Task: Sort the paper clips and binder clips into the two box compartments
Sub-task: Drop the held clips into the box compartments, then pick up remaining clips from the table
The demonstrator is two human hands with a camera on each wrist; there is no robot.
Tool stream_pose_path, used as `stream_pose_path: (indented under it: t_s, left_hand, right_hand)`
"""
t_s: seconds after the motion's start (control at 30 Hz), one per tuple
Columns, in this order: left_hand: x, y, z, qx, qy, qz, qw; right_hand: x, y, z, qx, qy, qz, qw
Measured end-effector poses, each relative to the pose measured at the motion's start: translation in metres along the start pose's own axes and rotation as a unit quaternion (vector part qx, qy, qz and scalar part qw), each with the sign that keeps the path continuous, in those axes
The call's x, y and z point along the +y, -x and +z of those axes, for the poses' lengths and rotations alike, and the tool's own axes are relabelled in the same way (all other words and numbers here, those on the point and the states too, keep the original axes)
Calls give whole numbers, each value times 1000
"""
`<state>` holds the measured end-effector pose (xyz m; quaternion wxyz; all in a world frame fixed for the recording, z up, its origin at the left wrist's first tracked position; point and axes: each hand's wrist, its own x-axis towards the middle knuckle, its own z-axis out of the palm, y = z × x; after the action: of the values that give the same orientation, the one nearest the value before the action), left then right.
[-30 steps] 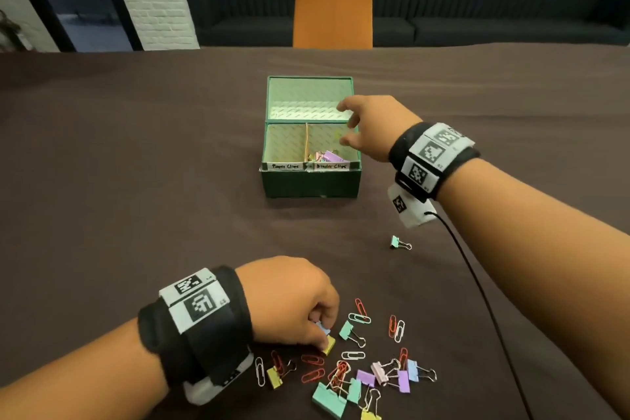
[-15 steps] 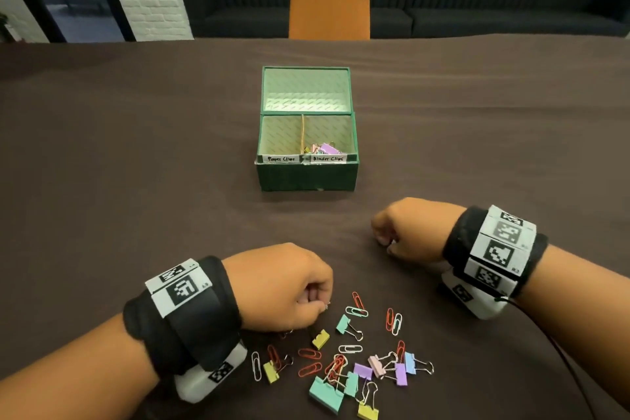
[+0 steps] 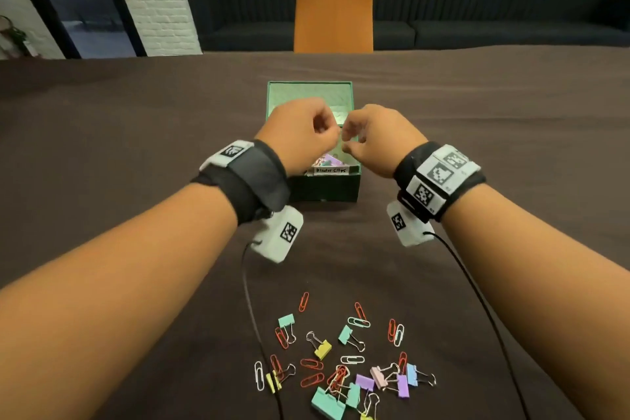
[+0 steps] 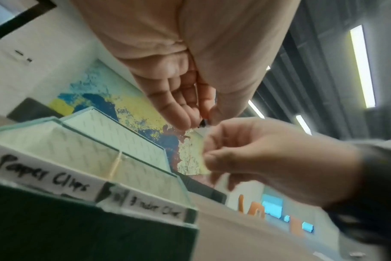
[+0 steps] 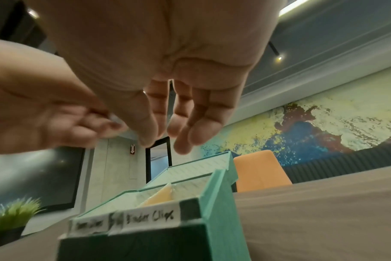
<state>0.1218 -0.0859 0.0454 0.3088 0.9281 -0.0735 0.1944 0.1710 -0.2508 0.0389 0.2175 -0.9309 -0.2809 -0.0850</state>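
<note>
The green two-compartment box [image 3: 324, 189] stands open mid-table, labelled "Paper Clips" [image 4: 42, 176] and "Binder Clips" [image 3: 330, 170]. Purple and pink binder clips [image 3: 327, 158] lie in the right compartment. Both hands hover over the box, nearly touching. My left hand [image 3: 335, 135] pinches a small clip between thumb and fingers [image 4: 181, 118] and hides the left compartment; I cannot tell which kind of clip it is. My right hand [image 3: 347, 143] hangs above the right compartment with relaxed fingers [image 5: 196, 134] and nothing seen in them. Mixed paper clips and binder clips [image 3: 341, 361] lie near me.
An orange chair [image 3: 332, 10] and a dark sofa [image 3: 477, 31] stand beyond the brown table [image 3: 136, 147]. Black cables [image 3: 252, 300] run from both wrist cameras over the table beside the clip pile. A small potted plant [image 5: 13, 217] sits far left.
Both hands rose from the table near the pile to above the box. The green binder clip that lay alone at the right, where my right hand closed, is gone from there.
</note>
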Motion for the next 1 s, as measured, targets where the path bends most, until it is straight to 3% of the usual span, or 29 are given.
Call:
stream_pose_path:
  t_s: [0.1,0.23,0.3,0.37,0.5,0.7,0.83,1.0]
  left_hand:
    - [-13,-14,8,-75,-103,-20,992]
    - [-20,16,16,-143,-127,27,981]
    - [-18,46,16,-221,-120,69,965]
    - [-18,76,15,-317,-149,82,933]
    - [-22,119,8,-438,-167,53,882]
    - [-25,148,2,-454,-146,83,875]
    - [-26,155,-1,-444,-143,93,879]
    - [-27,157,-9,-385,-118,89,911]
  right_hand:
    - [-3,31,-1,-109,45,10,993]
    - [-15,93,9,-315,83,-31,945]
    - [-22,117,14,-362,82,-59,927]
    - [-25,132,18,-394,87,-78,912]
    - [-31,144,27,-393,128,-122,902]
    - [-38,156,37,-372,132,-211,894]
    - [-27,158,35,-359,74,-164,916]
    - [-5,161,16,-342,-26,-68,937]
